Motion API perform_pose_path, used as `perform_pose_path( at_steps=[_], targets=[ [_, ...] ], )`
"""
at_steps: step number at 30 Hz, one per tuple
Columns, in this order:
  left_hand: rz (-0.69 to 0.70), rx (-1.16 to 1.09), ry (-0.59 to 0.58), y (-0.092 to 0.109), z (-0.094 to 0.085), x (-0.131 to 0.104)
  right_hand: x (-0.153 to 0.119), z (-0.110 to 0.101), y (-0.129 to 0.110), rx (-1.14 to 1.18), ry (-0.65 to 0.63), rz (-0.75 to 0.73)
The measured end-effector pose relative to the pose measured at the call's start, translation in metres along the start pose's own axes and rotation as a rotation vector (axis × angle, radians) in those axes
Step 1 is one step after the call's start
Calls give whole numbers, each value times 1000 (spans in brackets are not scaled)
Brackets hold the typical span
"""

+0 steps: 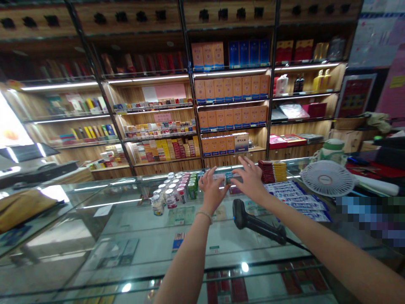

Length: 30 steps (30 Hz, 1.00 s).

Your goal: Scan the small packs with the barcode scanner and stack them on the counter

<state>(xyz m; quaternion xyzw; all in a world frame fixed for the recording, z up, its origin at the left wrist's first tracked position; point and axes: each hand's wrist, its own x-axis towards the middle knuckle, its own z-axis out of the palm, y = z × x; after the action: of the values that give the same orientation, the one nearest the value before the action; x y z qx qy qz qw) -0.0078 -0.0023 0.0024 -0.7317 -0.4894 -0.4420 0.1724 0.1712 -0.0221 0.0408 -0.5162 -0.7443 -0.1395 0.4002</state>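
Note:
Both my hands reach forward over the glass counter [152,249]. My left hand [212,188], with a bracelet at the wrist, is beside the green cans [192,190], its fingers curved and apart. To its right, my right hand [248,179] has its fingers spread. Small flat packs [226,177] lie between and behind the hands; whether the fingertips touch them I cannot tell. A black barcode scanner [257,226] lies on the glass below my right hand. Left of my left hand stand several white-topped jars [171,197].
Stacked red and yellow packs [274,171] and blue-white packets [295,198] sit to the right. Beyond them are a white fan [328,178] and a green-white jug [332,150]. Shelves with orange boxes [232,89] line the back wall. A yellow-brown bag [25,207] is at left.

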Motion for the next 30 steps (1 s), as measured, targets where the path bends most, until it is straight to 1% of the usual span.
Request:
perform_pose_path(
  at_steps=[6, 10, 13, 17, 23, 27, 30],
  targets=[
    [51, 5, -33, 1, -6, 7, 10, -19, -1, -85, -40, -61],
    [98, 13, -86, -8, -12, 19, 21, -28, -1, -120, -86, -115],
    [124, 42, -118, -16, -17, 25, 29, -27, -4, -113, -100, -131],
    [176, 101, -147, -29, -26, 23, 34, -13, -10, -61, -117, -123],
    [256, 183, -202, -56, -41, 12, 32, 22, -30, 26, -177, -93],
    [266, 212, -190, -74, -46, 6, 33, 39, -44, 70, -205, -82],
    [256, 229, -176, -83, -47, 1, 36, 50, -51, 79, -220, -79]
  ],
)
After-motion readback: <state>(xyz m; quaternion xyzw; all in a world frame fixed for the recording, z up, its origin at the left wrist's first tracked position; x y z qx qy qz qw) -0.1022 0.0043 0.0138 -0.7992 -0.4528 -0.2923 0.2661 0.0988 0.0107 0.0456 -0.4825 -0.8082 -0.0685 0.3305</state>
